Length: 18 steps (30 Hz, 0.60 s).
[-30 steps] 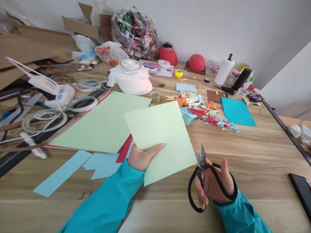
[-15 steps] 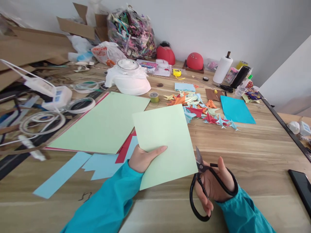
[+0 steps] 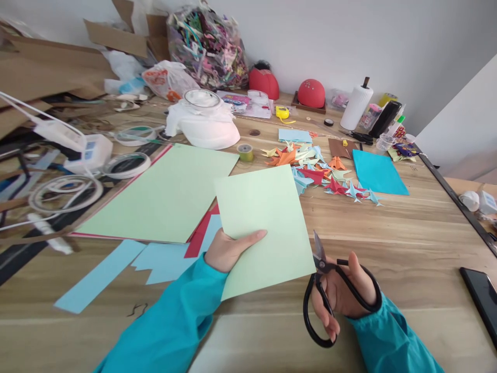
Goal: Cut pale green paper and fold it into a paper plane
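Note:
A pale green sheet of paper (image 3: 267,212) is pinched in my left hand (image 3: 229,249), thumb on top and fingers hidden underneath. My right hand (image 3: 345,290) grips black-handled scissors (image 3: 324,267), fingers through the loops and handles spread. The blades are at the sheet's right edge near its lower corner; one blade shows beyond the edge, and I cannot tell whether the paper lies between them. Left of my left hand lie light blue paper strips (image 3: 101,276) and a red strip (image 3: 202,234). A larger green sheet (image 3: 166,194) rests on red paper behind them.
Folded paper cranes (image 3: 310,171) are heaped at the back middle, beside a turquoise sheet (image 3: 379,172). White cables (image 3: 64,194) and a power strip (image 3: 91,153) crowd the left. A phone (image 3: 481,298) lies at the right. A thread spool (image 3: 245,152) stands behind the held sheet.
The view has tilted down slightly, so the background sits a little higher. My hands, the held sheet and the scissors keep almost the same position relative to each other.

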Tool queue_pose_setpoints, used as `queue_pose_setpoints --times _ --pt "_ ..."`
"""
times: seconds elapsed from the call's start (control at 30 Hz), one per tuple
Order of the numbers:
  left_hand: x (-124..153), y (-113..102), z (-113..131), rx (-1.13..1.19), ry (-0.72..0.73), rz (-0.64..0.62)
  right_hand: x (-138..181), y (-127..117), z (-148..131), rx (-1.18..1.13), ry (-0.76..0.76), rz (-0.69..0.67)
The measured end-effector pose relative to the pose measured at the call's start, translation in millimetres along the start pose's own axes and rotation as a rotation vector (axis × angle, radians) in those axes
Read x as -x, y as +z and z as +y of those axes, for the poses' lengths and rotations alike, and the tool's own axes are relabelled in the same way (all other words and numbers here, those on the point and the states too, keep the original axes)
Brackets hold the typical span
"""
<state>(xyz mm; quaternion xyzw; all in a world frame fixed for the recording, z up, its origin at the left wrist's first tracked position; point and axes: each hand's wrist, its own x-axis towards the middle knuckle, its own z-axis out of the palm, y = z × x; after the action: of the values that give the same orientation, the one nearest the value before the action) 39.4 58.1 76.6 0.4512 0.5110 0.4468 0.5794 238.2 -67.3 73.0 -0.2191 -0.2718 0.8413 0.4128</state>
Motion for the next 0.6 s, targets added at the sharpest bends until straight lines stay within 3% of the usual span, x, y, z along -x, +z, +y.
queue_pose_setpoints --times 0.6 --pt "6.6 4.7 0.9 -0.081 0.037 0.021 -4.4 2.4 1.6 0.014 -0.126 0.117"
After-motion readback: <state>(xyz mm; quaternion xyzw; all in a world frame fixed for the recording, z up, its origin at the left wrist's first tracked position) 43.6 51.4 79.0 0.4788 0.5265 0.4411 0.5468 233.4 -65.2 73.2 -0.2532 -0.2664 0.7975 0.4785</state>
